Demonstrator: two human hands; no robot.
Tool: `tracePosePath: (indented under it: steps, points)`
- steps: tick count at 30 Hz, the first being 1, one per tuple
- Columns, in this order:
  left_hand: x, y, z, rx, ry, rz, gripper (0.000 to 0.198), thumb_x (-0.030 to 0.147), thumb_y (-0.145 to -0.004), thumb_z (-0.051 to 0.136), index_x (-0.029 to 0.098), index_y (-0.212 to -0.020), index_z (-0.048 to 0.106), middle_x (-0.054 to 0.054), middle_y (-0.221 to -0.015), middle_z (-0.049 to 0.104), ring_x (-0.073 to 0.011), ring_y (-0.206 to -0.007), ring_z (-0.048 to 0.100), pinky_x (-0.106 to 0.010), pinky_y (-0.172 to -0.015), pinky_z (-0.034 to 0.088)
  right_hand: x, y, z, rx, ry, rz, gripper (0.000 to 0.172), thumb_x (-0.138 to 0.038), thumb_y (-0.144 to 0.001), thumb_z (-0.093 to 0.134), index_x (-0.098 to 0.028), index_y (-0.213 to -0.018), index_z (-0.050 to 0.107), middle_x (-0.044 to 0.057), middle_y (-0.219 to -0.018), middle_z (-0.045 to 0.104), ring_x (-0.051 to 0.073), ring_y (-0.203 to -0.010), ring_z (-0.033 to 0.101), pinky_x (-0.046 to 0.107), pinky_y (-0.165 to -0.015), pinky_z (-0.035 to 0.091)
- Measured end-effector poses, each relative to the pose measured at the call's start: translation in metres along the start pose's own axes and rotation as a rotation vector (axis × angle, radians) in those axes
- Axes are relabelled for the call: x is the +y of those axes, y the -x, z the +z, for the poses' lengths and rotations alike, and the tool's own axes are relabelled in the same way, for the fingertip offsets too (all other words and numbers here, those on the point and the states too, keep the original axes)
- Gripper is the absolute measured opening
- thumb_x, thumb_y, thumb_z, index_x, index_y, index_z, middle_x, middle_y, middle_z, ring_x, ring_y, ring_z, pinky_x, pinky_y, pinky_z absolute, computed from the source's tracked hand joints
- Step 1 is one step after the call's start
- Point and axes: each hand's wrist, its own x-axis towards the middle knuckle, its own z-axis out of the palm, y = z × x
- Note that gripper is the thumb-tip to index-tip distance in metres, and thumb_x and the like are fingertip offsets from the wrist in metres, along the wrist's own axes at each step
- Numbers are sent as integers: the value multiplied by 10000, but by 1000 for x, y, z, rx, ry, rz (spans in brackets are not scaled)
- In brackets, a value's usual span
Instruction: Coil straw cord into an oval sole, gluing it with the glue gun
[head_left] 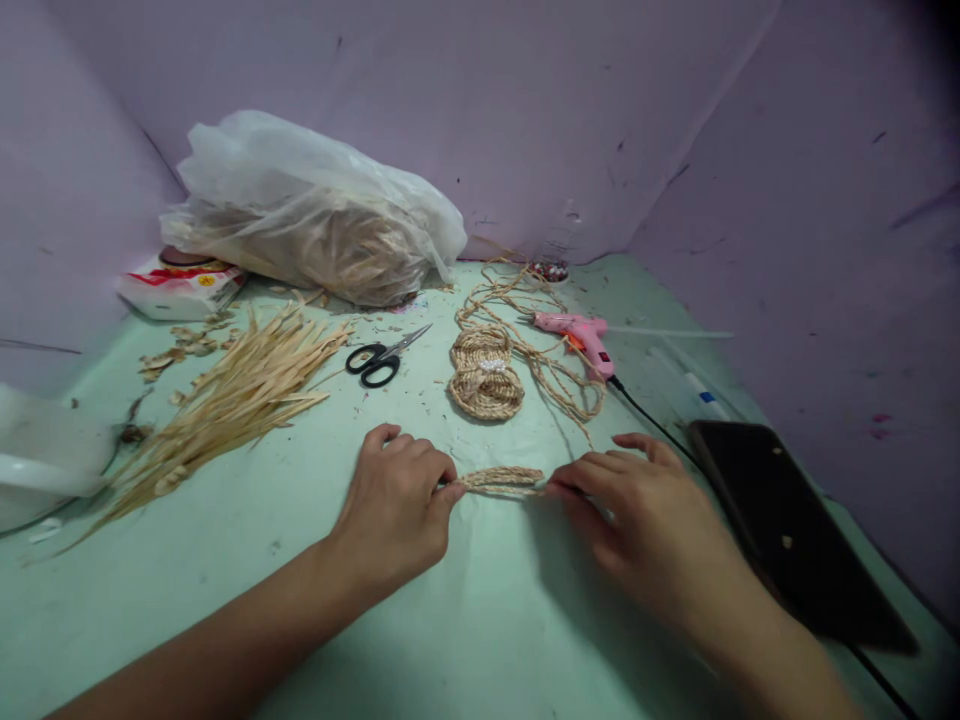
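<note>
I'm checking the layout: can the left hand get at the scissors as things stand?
Probably yes: nothing visibly lies between the left hand and the scissors, though that hand pinches the braided cord.

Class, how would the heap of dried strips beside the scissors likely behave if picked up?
The dried strips look light, being thin and narrow. They would probably slip apart, since no tie shows around them. Their long, slender ends may droop.

The person's left hand (pixel 409 490) and right hand (pixel 645 510) are bare, with slender fingers and rounded knuckles. The left forearm (pixel 255 620), uncovered to the view's lower edge, tapers toward the hand; the right forearm (pixel 772 635) is likewise uncovered, smooth in outline.
</note>
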Motion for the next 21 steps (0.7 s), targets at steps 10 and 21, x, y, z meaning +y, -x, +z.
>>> tracePosePath:
  steps: [10, 21]
  points:
    - [-2, 3, -2, 44, -86, 20, 151, 204, -812, 505, 177, -698, 600, -23, -665, 621, -170, -647, 540, -472, -887, 334, 24, 2, 2, 41, 128, 16, 165, -262, -836, 564, -291, -764, 710, -6, -807, 719, 314, -1006, 567, 627, -963, 188]
    - [-3, 7, -3, 25, -77, 2, 132, 221, -807, 521, 190, -705, 599, -12, -670, 626, -163, -649, 544, -469, -907, 331, 27, 3, 7, 148, 114, 149, 162, -175, -795, 571, -233, -742, 713, 35, -807, 716, 236, -797, 578, 360, -695, 395]
